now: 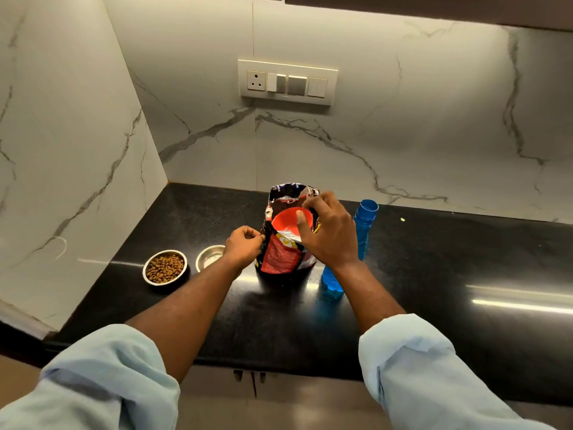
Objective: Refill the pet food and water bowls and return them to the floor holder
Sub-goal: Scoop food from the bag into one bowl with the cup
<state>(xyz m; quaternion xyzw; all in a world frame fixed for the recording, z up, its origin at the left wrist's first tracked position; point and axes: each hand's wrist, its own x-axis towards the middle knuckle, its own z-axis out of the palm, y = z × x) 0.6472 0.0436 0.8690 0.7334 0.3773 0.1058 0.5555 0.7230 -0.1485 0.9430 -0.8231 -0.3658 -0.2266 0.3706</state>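
Observation:
A red and black pet food bag (280,256) stands open on the black counter (434,259). My left hand (243,246) pinches its left rim. My right hand (328,231) holds a red cup (285,223) in the bag's mouth, thumb inside the cup. Left of the bag a steel bowl (165,267) is full of brown kibble. A second steel bowl (210,256) with no kibble in it stands beside it, partly behind my left wrist. A blue water bottle (362,225) without a cap stands right of the bag, behind my right forearm.
Marble walls close the counter at the back and the left. A switch panel with a socket (286,82) is on the back wall. The counter's front edge runs above brown cabinet doors (254,386). Bare counter extends to the right.

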